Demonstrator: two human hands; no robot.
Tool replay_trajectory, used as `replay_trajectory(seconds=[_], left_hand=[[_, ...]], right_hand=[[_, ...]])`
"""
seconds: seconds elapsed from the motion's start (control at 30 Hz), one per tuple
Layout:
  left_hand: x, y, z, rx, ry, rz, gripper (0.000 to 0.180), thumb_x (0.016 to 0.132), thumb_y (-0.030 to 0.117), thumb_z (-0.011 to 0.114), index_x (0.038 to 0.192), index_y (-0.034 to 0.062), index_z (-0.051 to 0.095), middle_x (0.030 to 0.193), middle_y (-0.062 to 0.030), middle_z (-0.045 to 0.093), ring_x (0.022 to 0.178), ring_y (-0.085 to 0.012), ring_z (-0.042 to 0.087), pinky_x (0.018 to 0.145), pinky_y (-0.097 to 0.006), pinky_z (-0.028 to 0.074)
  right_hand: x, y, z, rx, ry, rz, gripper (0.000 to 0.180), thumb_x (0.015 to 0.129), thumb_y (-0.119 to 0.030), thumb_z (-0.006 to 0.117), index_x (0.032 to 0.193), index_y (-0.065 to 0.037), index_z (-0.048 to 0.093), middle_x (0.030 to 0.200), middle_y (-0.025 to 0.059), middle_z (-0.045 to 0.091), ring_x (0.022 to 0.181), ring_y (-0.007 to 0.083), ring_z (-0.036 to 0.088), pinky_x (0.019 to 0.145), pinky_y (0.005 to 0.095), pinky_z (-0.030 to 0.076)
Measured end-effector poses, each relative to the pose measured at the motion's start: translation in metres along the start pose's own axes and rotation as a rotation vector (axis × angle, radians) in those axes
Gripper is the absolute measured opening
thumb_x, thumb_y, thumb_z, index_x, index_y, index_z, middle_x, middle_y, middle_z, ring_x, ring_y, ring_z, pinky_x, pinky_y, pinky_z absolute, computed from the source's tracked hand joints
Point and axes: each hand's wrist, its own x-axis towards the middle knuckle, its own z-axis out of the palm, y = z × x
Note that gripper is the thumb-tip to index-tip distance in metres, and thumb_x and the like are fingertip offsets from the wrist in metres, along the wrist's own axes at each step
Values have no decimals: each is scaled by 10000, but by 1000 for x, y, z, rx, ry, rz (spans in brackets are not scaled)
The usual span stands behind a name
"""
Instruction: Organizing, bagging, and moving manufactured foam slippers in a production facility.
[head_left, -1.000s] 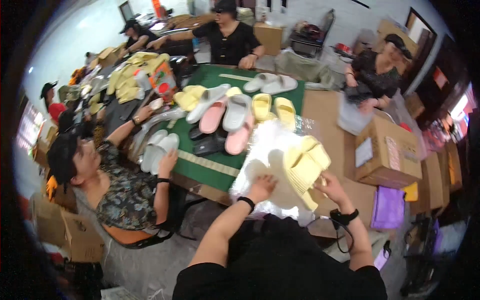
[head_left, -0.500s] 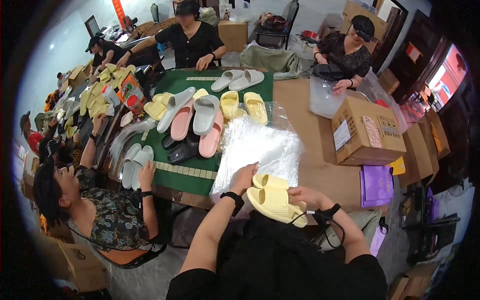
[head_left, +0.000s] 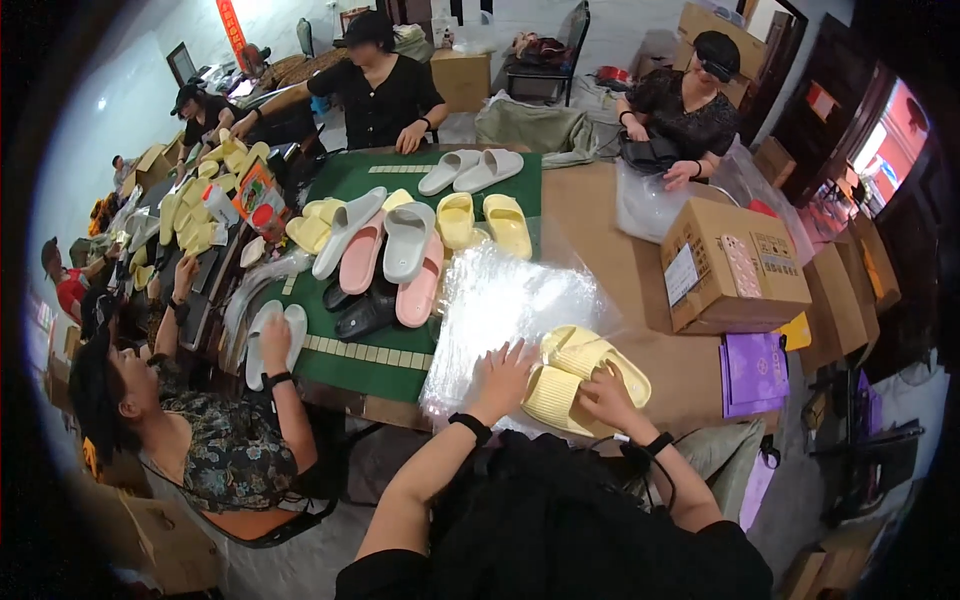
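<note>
A pair of pale yellow slide slippers with ribbed straps lies side by side near the table's front edge, on the right end of a pile of clear plastic bags. My left hand rests on the bags just left of the slippers, palm down, its fingers stretched and apart, holding nothing. My right hand is on the nearer slipper from the right, fingers bent and gripping it. Part of that slipper is hidden under the hand.
Grey, pink, black and yellow slippers stand on a green mat beyond the bags. To the right are a cardboard box and purple bags. Co-workers sit left and stand across the table; one handles a clear bag.
The yellow slippers came down from my hands onto the table, moving slightly right. My left hand spread out flat over the bags. The co-worker at left shifted a hand over the grey slippers.
</note>
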Motion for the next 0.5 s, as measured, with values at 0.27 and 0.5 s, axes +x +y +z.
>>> replay_trajectory(seconds=[0.27,0.5], left_hand=[[-11,15,1,-103,-36,44,502,862,159,446,1344,231,325,1375,-133,277,1276,-388,219,960,-651,160],[-18,16,4,-199,-202,156,497,887,164,428,1342,335,321,1436,-142,156,1306,-413,127,991,-610,148]], right_hand=[[9,-6,24,-109,310,97,134,716,-151,570,791,-43,596,715,140,508,785,313,507,846,461,358],[25,5,53,-289,191,137,240,758,-213,543,941,-64,588,908,186,510,898,358,475,826,486,336]])
